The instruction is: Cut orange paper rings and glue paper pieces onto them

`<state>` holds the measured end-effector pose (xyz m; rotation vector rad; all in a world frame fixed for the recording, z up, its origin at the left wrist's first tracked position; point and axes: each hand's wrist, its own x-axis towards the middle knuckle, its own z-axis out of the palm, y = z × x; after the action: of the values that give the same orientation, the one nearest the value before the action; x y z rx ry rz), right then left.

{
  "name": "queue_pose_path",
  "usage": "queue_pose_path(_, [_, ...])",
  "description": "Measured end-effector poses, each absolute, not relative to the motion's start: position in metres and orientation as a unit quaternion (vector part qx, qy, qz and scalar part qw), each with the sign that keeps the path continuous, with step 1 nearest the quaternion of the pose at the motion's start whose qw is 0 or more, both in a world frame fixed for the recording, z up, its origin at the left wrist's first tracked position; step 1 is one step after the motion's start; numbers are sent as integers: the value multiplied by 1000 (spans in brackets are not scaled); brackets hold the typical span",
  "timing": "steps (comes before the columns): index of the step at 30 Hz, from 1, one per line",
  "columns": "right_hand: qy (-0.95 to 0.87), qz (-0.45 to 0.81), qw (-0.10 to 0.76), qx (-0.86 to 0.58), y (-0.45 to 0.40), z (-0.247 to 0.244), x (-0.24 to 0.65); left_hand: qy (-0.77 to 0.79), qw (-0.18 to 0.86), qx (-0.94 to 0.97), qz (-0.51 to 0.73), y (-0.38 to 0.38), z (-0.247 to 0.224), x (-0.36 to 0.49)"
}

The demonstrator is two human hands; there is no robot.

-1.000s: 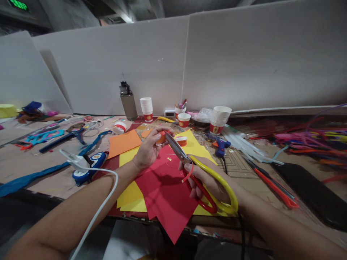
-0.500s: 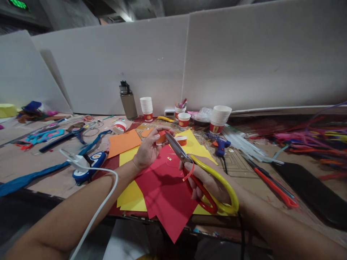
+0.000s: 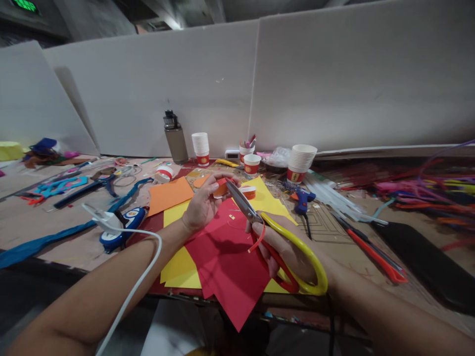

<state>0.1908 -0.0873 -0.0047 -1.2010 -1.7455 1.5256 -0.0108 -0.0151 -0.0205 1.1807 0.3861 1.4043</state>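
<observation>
My left hand [image 3: 201, 206] is closed around a small orange-red and white piece [image 3: 220, 189], which looks like part of a cut paper cup. My right hand [image 3: 284, 247] grips a pair of scissors [image 3: 245, 205] with one yellow and one red handle. The blade tips reach the piece's upper edge, beside my left fingers. A thin red strip [image 3: 261, 239] curls down next to my right thumb. Under both hands lie red paper [image 3: 232, 277] and yellow paper [image 3: 179, 269]. Just behind the scissors sits another red-and-white cup piece [image 3: 248, 192], partly hidden.
Orange paper [image 3: 169, 195] lies left of my hands. Behind stand a bottle [image 3: 175, 143], a left cup stack [image 3: 201, 148] and a right cup stack [image 3: 301, 160]. A blue glue gun [image 3: 305, 200], a red-handled cutter [image 3: 382, 262] and a white cable [image 3: 143, 282] are nearby.
The red strip's loose end has swung slightly down and left. The red scissor handle has shifted a little towards the yellow one. My left hand stays in nearly the same place.
</observation>
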Motion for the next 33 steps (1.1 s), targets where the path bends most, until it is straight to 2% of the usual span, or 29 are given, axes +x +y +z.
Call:
queue_pose_path(12, [-660,548,273,-435,-88,-2,189,160,598,493,611,-15,-20,-12])
queue_pose_path(17, [-641,568,276,-435,-82,-5,186,184,578,496,621,-13,-21,-12])
queue_pose_path(22, [-680,552,243,-417,-77,-3,192,235,532,473,662,-5,-22,-14])
queue_pose_path(25, [-737,450,246,-440,-72,4,198,283,508,459,672,-1,-22,-15])
queue_pose_path(29, [-815,240,278,-449,-61,11,206,310,524,480,632,-3,-20,-14])
queue_pose_path(33, [-836,76,248,-484,-52,7,210,312,551,497,594,-8,-17,-13])
